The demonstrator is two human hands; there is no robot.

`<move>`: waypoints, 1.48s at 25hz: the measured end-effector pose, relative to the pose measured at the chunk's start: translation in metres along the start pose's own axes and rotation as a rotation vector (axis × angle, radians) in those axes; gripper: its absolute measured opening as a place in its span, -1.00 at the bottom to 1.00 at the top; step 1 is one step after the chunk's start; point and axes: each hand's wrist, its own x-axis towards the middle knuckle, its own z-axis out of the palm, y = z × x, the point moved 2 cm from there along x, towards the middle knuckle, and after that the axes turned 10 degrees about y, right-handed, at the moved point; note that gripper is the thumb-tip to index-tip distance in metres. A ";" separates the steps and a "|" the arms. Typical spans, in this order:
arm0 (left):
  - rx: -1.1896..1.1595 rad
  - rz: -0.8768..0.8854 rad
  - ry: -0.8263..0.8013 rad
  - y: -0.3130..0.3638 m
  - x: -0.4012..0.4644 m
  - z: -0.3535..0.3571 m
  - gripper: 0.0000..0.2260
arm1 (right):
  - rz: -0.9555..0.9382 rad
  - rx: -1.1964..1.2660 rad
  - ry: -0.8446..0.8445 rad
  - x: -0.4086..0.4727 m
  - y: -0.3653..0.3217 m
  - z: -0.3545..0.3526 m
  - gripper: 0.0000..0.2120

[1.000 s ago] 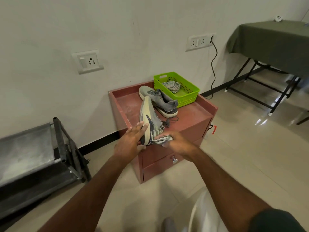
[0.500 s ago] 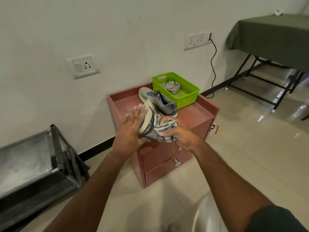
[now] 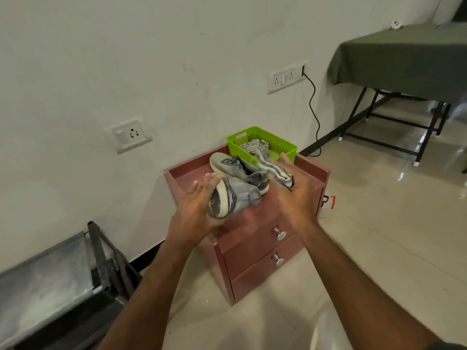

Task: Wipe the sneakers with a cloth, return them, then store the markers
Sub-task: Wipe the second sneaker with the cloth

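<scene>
Left hand [image 3: 199, 210] cups the heel of a grey sneaker [image 3: 233, 197], held tilted above the red cabinet [image 3: 255, 246]. Right hand [image 3: 294, 195], at 3 o'clock of it, pinches a striped cloth [image 3: 271, 169]. Second sneaker [image 3: 232, 165] rests on the cabinet top, green basket [image 3: 262, 144] at its 1 o'clock.

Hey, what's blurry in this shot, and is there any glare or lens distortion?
Head view: motion blur smears the right hand and the striped grey cloth it holds; the left hand holding the grey sneaker is sharper. Glare streaks the glossy beige floor tiles at right. Wide-angle distortion bows the white wall and tilts the maroon drawer cabinet.
</scene>
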 end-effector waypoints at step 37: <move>0.064 -0.854 0.318 -0.028 -0.024 -0.034 -0.23 | -0.244 -0.225 -0.523 -0.060 0.014 0.084 -0.34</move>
